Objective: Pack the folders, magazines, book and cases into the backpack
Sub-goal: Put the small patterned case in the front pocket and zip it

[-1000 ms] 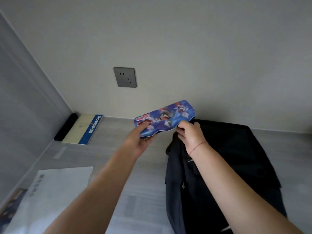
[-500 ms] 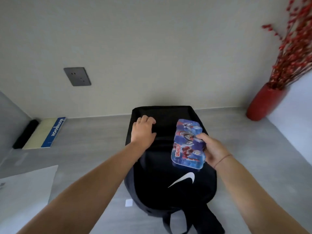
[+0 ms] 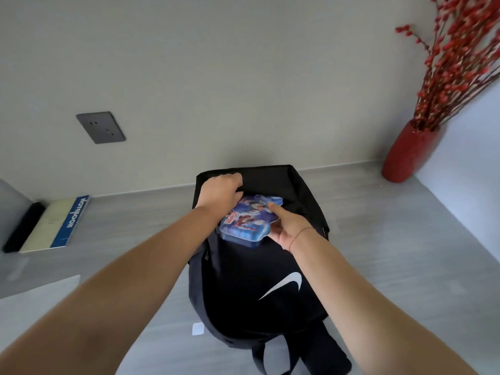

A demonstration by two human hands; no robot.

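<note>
Your left forearm (image 3: 130, 269) comes in from the lower left and your right forearm (image 3: 359, 288) from the lower right, both bare, meeting near the middle. Your left grip (image 3: 220, 192) is palm down with its knuckles up, its fingers curled over the upper edge of the bag (image 3: 257, 280) and holding the fabric. Your right grip (image 3: 289, 228) is just beside it, a little nearer to you, palm facing left. Its forefinger lies straight along the top of the case (image 3: 243, 223), and the other fingers go under the case, out of sight. A thin red cord (image 3: 299, 235) circles your right wrist.
</note>
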